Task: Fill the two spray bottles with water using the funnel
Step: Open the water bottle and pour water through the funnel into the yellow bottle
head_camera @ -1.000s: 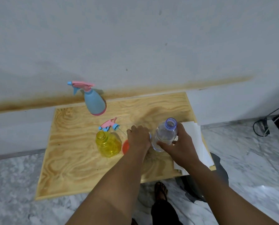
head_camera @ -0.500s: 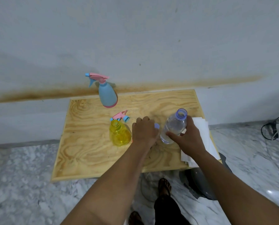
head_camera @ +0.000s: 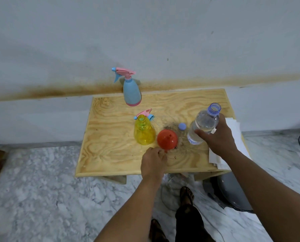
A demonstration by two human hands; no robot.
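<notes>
On the wooden surface, the blue sprayer waits capped by the wall. Open water bottle tilts in the right hand, gripped ready to pour. Yellow bottle stands open. Left hand pinches the funnel, probably to lift it there.

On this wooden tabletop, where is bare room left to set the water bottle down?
The wooden tabletop is bare along its left side, left of the yellow spray bottle, and at the far right corner behind the clear water bottle. Crowded: the middle, around the red funnel and blue cap.
</notes>
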